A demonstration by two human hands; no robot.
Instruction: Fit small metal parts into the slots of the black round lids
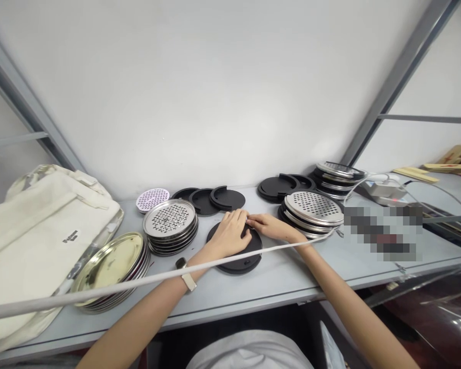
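Observation:
A round black disc [238,264] lies on the grey table in front of me. My left hand [232,233] rests over its upper part, fingers bent and thumb toward the right. My right hand [267,225] meets it at the disc's upper right edge, its fingers pinched together. Something small and pale shows between the fingertips, too small to name. To the left stands a stack of perforated silver plates [169,219]; to the right is another stack topped by a perforated plate [314,207].
Behind are black discs [228,199] and a pink perforated disc [152,200]. Gold plates [109,261] and a cream bag [34,241] lie left. A white cable [138,281] crosses before my forearms. A power strip [386,189] sits right, between metal uprights.

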